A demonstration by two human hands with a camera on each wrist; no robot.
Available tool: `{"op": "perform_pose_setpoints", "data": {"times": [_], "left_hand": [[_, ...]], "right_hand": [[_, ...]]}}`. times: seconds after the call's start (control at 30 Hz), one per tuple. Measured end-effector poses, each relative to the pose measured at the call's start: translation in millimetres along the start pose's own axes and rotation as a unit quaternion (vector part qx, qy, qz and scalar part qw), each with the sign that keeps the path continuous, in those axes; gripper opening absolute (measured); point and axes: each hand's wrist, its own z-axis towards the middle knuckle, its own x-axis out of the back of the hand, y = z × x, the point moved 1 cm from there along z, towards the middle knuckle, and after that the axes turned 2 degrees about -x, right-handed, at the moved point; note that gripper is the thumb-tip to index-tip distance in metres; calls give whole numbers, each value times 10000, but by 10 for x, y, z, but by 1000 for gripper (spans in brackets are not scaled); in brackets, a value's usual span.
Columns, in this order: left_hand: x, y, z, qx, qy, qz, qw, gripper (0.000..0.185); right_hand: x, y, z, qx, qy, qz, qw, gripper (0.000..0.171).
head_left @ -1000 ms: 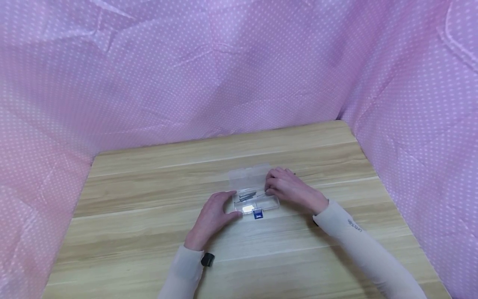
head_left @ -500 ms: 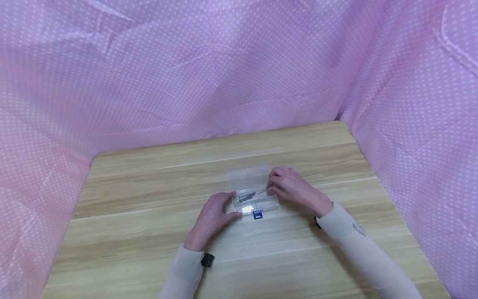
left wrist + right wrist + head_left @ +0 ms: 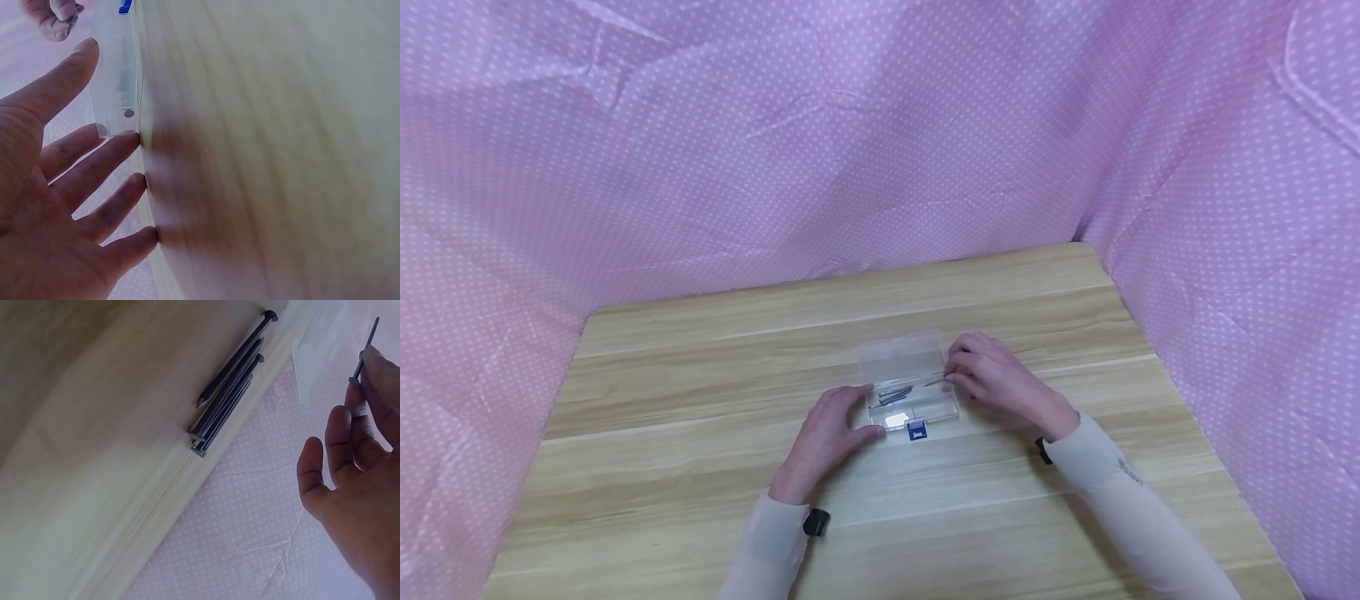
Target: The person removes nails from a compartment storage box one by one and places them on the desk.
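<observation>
Soft, even light is filling the head view, casting faint shadows. Edges are bending toward three and nine o'clock. Both wrist views are blurring heavily.

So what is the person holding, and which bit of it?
The right hand pinches one nail near its head end, the point sticking out. The left hand holds nothing; its straight fingers rest against the clear box.
</observation>
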Motion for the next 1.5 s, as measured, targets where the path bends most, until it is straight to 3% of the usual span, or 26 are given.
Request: {"op": "perform_pose_setpoints", "data": {"times": [1.0,1.5], "left_hand": [[13,5,11,82,-65,11,9999,72],[-5,14,30,126,-61,53,9999,71]], "right_hand": [[75,126,-309,-68,426,-96,9990,11],[97,181,-473,-120,414,-160,9989,12]]}}
